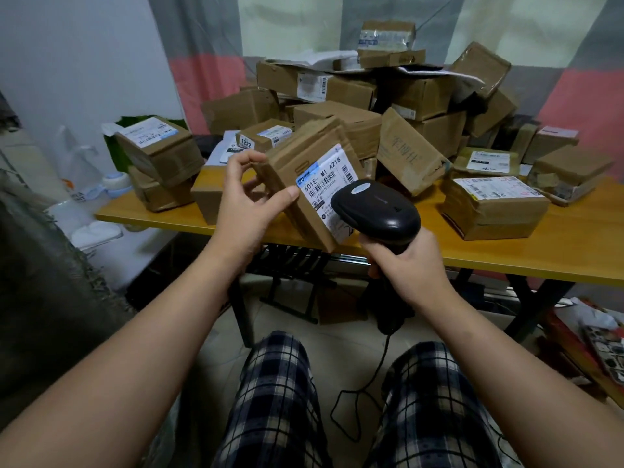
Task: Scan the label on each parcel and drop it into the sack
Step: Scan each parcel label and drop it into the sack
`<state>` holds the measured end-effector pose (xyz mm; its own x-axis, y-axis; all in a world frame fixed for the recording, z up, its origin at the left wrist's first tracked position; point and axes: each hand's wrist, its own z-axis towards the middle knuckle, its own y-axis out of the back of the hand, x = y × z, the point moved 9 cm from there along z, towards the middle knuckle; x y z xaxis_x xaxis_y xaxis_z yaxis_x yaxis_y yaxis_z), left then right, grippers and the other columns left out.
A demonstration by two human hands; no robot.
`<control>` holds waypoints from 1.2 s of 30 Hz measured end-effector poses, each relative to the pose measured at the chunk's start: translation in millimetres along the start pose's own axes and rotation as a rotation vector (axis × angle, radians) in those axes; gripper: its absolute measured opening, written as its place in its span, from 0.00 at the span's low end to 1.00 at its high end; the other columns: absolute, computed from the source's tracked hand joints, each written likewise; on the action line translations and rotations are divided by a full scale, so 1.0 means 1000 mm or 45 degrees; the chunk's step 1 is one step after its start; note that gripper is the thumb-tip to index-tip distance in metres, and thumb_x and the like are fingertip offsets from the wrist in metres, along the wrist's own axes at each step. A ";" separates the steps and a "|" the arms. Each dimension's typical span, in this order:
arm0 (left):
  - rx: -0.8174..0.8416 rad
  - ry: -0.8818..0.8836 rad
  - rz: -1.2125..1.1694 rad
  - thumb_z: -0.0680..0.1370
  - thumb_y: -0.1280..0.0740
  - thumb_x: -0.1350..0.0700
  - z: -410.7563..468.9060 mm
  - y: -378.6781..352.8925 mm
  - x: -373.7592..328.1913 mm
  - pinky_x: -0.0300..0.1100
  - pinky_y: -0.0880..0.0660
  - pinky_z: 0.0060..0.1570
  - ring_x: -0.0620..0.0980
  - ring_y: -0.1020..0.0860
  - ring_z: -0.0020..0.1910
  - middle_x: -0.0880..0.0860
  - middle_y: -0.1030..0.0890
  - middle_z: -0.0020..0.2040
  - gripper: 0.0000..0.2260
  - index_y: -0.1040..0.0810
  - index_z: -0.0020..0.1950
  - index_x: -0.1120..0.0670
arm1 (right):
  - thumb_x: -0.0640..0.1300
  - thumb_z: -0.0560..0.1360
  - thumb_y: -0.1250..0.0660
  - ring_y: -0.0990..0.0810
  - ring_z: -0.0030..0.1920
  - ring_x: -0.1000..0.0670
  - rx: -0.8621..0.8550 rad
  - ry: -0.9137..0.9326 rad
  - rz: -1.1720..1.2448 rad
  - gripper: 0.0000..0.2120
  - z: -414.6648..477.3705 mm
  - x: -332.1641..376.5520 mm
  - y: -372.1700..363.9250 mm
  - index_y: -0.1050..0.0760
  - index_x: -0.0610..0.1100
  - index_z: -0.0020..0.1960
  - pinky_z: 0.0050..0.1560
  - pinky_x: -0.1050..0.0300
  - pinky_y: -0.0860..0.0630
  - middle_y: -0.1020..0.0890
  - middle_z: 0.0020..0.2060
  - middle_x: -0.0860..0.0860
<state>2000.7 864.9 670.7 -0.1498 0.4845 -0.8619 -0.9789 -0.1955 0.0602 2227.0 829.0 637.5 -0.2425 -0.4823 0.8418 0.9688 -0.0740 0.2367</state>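
Observation:
My left hand grips a small brown cardboard parcel by its left edge and holds it tilted above the table's front edge. Its white label with barcodes faces me. My right hand is closed around the handle of a black barcode scanner, whose head sits right over the lower right part of the label. A black cable hangs from the scanner down between my knees. The grey woven sack stands at my left.
A wooden table carries a big heap of brown parcels, with separate boxes at the left and right. White plastic bags lie left of the table. Clutter sits on the floor at the right.

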 end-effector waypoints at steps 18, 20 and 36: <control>-0.895 0.214 0.620 0.66 0.25 0.48 -0.176 0.315 0.066 0.48 0.28 0.65 0.53 0.28 0.65 0.57 0.34 0.67 0.25 0.33 0.58 0.35 | 0.51 0.71 0.27 0.19 0.46 0.50 1.080 0.069 -0.367 0.14 -0.021 -0.025 -0.308 0.23 0.46 0.53 0.47 0.48 0.21 0.17 0.43 0.51; -0.907 0.289 0.805 0.65 0.27 0.45 -0.186 0.340 0.084 0.45 0.33 0.68 0.53 0.31 0.67 0.54 0.37 0.66 0.25 0.33 0.57 0.35 | 0.50 0.72 0.28 0.21 0.44 0.51 1.180 0.045 -0.416 0.09 -0.026 -0.035 -0.346 0.26 0.51 0.48 0.43 0.54 0.25 0.20 0.40 0.54; -0.828 1.120 0.778 0.69 0.23 0.57 -0.244 0.391 0.331 0.35 0.39 0.62 0.50 0.33 0.61 0.53 0.38 0.65 0.23 0.30 0.60 0.51 | 0.44 0.78 0.33 0.25 0.62 0.41 1.342 -0.381 -0.556 0.19 -0.076 -0.178 -0.509 0.29 0.42 0.68 0.53 0.61 0.30 0.23 0.62 0.43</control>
<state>1602.6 741.3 286.3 -0.1656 -0.5178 -0.8393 -0.4949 -0.6925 0.5249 1780.9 886.7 330.3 -0.6812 -0.3605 0.6372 0.3135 0.6430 0.6988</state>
